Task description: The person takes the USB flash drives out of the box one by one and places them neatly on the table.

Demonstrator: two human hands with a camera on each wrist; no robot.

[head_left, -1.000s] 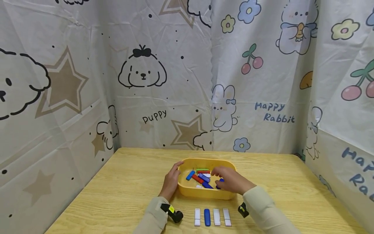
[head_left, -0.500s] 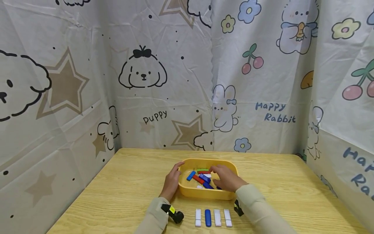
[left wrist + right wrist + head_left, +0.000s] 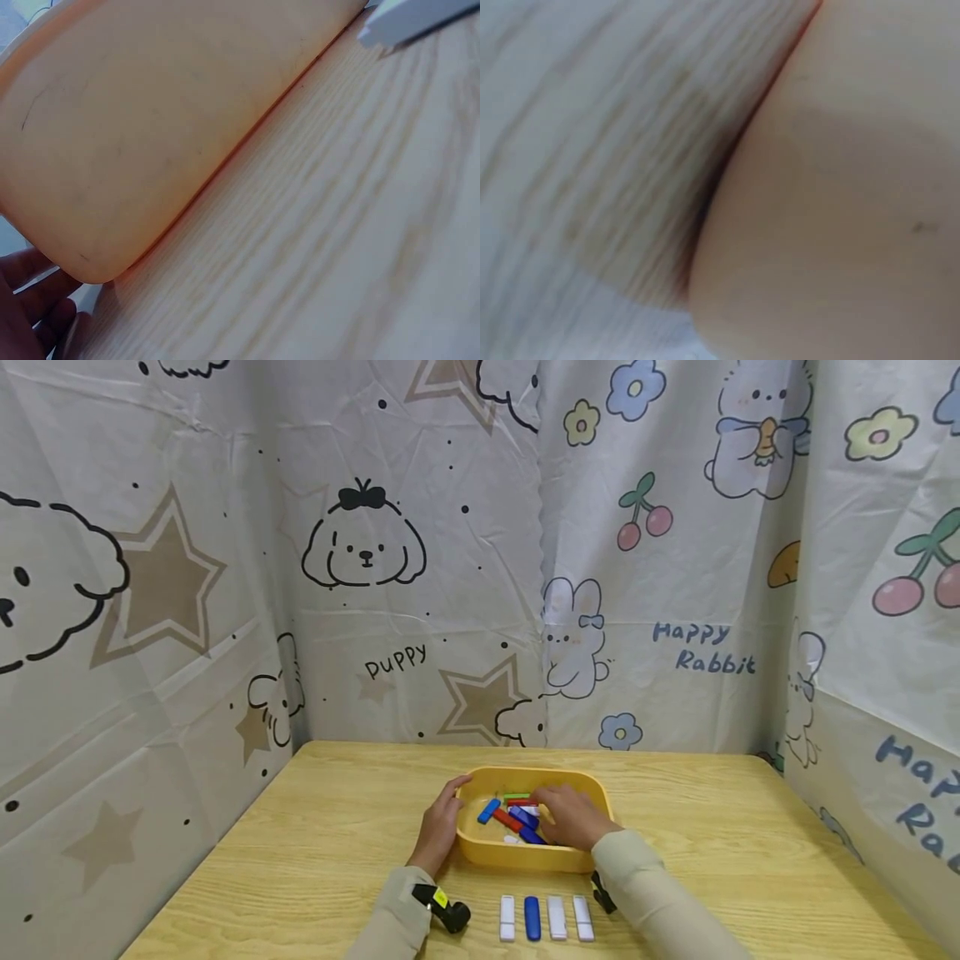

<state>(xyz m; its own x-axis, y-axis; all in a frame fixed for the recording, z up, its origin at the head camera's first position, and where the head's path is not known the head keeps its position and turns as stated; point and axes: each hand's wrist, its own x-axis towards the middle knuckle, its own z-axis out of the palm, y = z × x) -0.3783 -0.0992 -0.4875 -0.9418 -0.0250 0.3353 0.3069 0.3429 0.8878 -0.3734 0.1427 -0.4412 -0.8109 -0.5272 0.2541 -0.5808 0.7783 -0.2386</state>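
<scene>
Partway through the emptying of a yellow bin [image 3: 525, 858], as we judge it. In the lower centre of the head view we see the bin standing on a wood-grain table [image 3: 300, 860]. Below it, near the bottom edge of the frame, four slim pieces lie apart in a neat row: from left to right a white piece [image 3: 507, 918], a blue piece [image 3: 532, 918], a second white piece [image 3: 557, 917] and a third white piece [image 3: 582, 917]. We take this row for the finished part.

What is left lies jumbled in the bin. We make out a bright blue piece [image 3: 489, 811] at its left, a red piece [image 3: 507, 819] and a violet-blue piece [image 3: 524, 817] near its middle, a dark blue piece [image 3: 532, 836] toward its lower wall, and a green piece [image 3: 516, 796] toward its upper wall. Others are partly covered, so we cannot give a full count.

The left hand [image 3: 437, 828] rests against the bin's left end, its fingers extended along the wall up to the rim. The right hand [image 3: 576, 818] reaches over the bin's right half with fingers bent downward; whether they pinch a piece we cannot tell, since the right wrist view shows only wall and table.
</scene>
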